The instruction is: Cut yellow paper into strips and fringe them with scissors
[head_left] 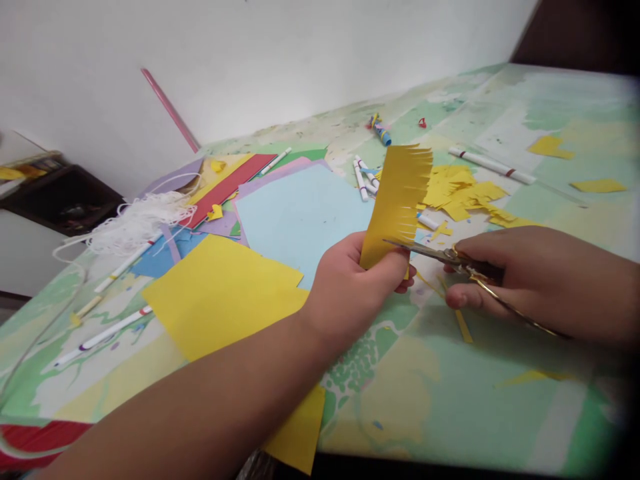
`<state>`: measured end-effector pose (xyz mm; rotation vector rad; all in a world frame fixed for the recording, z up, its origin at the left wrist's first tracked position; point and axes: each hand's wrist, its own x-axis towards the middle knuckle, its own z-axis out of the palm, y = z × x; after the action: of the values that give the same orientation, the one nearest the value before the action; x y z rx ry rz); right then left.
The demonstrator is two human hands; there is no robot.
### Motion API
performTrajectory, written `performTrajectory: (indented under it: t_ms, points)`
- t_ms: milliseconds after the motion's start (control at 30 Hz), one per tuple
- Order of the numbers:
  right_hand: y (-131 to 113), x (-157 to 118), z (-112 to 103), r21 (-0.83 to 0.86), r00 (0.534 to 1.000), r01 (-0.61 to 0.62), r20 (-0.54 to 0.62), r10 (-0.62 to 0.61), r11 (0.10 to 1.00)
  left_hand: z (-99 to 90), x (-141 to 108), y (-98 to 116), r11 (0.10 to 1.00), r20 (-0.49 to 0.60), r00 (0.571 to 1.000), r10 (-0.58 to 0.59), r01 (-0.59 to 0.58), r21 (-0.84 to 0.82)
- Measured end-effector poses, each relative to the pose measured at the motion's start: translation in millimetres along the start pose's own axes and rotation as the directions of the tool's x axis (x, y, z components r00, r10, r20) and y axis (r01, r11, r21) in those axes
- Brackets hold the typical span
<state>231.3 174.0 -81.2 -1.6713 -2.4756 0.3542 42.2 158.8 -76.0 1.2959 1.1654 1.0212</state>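
Left hand (353, 283): fingers clamped on the lower end of a yellow rectangular paper strip (397, 193), thumb across its front. Strip is held up above the worktop (425, 407), right edge cut into a fringe. Right hand (520, 273): fingers clamped on the gold-coloured handles of metal scissors (435, 252); one blade crosses the strip's front, just above the left thumb. Can't tell how far the blades are apart.

Behind the strip, to the right: a pile of fringed yellow paper scraps (450, 190), with a white capped marker (493, 165) beyond. Left of the strip: a pale blue paper sheet (305, 213); nearer, a bright yellow paper sheet (225, 293), partly behind the left forearm. Far left: a tangled bundle of white cord (143, 223) near a long red strip (233, 188).
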Motion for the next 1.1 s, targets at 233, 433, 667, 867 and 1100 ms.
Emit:
performTrajectory:
  t_ms: [233, 433, 667, 867, 1100]
  points:
    - [-2.3, -1.3, 0.1, -0.069, 0.998, 0.01, 0.058, -0.006, 0.998, 1.3, -0.5, -0.4, 0.999, -0.018, 0.999, -0.041, 0.041, 0.019]
    - [-3.8, -1.3, -0.7, -0.077, 0.998, 0.002, 0.063, 0.003, 0.997, -0.1, -0.6, -3.0, 0.999, 0.007, 1.0, 0.027, -0.027, 0.034]
    - [-2.8, -0.1, 0.7, -0.087, 0.998, 0.011, 0.064, -0.005, 0.996, -0.1, 0.0, -3.4, 0.999, 0.031, 0.999, 0.043, -0.043, 0.019]
    - [-1.2, -0.2, 0.2, -0.084, 0.998, 0.027, 0.064, -0.022, 0.996, 0.7, -0.5, -1.7, 0.998, 0.014, 0.999, 0.05, -0.051, 0.049]
    - [-7.1, -1.0, -3.8, -0.067, 0.995, 0.02, 0.099, -0.014, 0.998, 0.3, 0.8, -3.6, 0.996, 0.042, 0.995, 0.086, -0.084, -0.039]
